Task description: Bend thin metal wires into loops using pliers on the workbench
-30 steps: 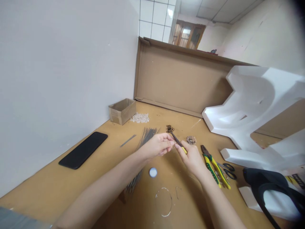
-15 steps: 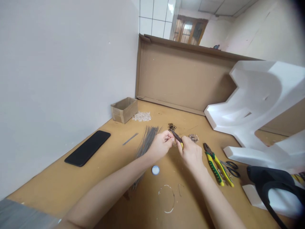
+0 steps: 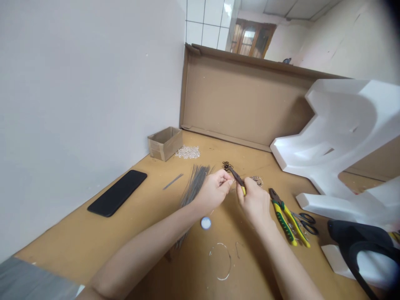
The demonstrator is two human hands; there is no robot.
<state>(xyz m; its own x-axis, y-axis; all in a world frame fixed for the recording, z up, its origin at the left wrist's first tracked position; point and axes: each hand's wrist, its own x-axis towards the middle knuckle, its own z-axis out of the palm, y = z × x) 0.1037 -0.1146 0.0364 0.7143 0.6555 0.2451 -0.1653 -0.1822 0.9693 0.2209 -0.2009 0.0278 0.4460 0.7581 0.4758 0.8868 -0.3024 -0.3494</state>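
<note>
My left hand [image 3: 215, 188] is closed in a pinch, thumb against forefinger. Whatever sits between those fingertips is too small to make out. My right hand [image 3: 254, 200] is wrapped around dark-nosed pliers [image 3: 238, 177] with yellow handles, their jaws pointing up and left, close to the left fingertips. Beyond the plier tips lies a small pile of black rings [image 3: 226, 166]. A bundle of thin grey wires [image 3: 195, 183] runs partly beneath my left wrist. Just behind the right hand, a coil of thin wire [image 3: 258, 180] is partly covered.
On the tabletop [image 3: 125, 246] are a black phone [image 3: 118, 193], a small cardboard box [image 3: 165, 143], clear beads [image 3: 188, 152], a round blue-white lid [image 3: 206, 223] and a wire hoop [image 3: 220, 261]. Larger pliers [image 3: 286, 218], scissors [image 3: 308, 223] and white foam [image 3: 340, 121] stand at right.
Both hands have shifted slightly right, the pliers still in my right hand. The whole view has also slid a little. Objects on the table look unmoved.
</note>
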